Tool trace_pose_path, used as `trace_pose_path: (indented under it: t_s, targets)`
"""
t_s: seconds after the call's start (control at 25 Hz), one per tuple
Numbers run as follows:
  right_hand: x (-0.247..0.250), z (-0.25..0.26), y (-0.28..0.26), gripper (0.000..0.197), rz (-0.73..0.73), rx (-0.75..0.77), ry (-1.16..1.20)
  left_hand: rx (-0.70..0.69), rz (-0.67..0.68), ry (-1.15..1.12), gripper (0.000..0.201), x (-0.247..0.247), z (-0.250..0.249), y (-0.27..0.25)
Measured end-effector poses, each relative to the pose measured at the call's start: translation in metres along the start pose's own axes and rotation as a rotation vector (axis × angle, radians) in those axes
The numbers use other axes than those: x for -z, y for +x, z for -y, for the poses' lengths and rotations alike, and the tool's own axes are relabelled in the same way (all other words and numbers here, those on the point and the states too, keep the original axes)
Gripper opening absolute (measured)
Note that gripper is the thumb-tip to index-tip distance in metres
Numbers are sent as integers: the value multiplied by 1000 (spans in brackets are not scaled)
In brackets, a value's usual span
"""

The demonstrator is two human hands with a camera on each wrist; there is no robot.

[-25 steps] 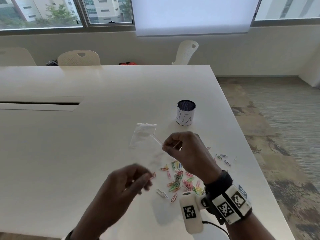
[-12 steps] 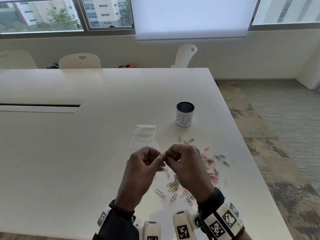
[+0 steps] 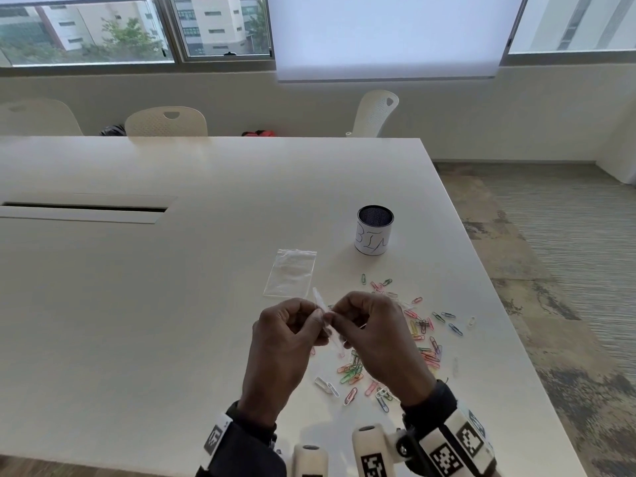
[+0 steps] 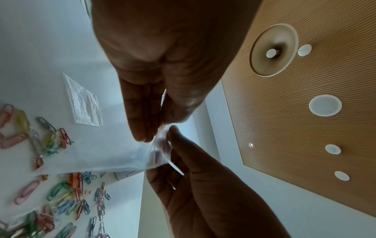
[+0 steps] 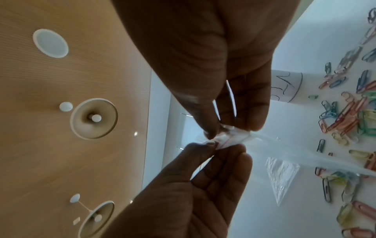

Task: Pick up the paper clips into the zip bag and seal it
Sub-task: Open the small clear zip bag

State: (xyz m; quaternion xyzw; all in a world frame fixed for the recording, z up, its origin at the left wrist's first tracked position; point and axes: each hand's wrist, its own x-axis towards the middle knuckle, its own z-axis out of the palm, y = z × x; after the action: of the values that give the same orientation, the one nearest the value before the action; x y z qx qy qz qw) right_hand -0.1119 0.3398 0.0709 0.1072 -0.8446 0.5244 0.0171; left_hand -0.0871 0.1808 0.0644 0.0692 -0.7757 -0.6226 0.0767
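I have a clear zip bag (image 3: pixel 325 316) pinched at its mouth between both hands, held up above the desk (image 3: pixel 172 304) near its front right corner. My left hand (image 3: pixel 285 342) grips one lip with thumb and fingertips, and my right hand (image 3: pixel 375 339) grips the other; the two hands are almost touching. From the wrist views the bag hangs down from my fingertips, and nothing seems to be inside it yet. The paper clips (image 3: pixel 423 339) lie scattered on the desk below and to the right of my hands. A second zip bag (image 3: pixel 290 273) lies flat just beyond my hands, and a mesh cup (image 3: pixel 374 234) stands farther off to the right.

I judge I am working the mouth open. The film is thin and slick, so one lip could slip from a pinch and the bag would drop among the clips. If I pull unevenly the seal may stay shut at one end, and clips would then snag at the opening or spill back onto the desk.
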Motion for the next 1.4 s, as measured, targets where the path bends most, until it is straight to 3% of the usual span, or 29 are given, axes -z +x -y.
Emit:
trace_pose_path:
  t_s: [0.16,0.48,0.64,0.76,0.92,1.04,1.12,1.28,1.4]
  targets:
    - [-7,4,3,5,-44,91,-81,-87,18,131,11,0,0,-3]
    - [-13,4,1,20,-96,65,-102,-201,-74,250,15,-2,1,-2]
    - [-17,6,1,8,-87,110,-171,-265,-51,321,11,-1,3,-1]
    - [-18,5,4,10,-134,121,-188,-282,-47,353,16,0,8,1]
    - [-18,3,5,12,-223,95,-212,-275,-150,388,17,2,9,5]
    - [-21,3,4,18,-99,14,-155,-289,-209,358,11,2,9,8]
    - [-25,5,3,20,-52,-37,-107,-286,-206,325,10,0,9,8]
    - [-29,5,6,25,-115,-69,-48,-241,-159,272,18,-3,9,7]
    - [-28,5,8,24,-168,-102,-231,-271,-200,374,26,2,11,12]
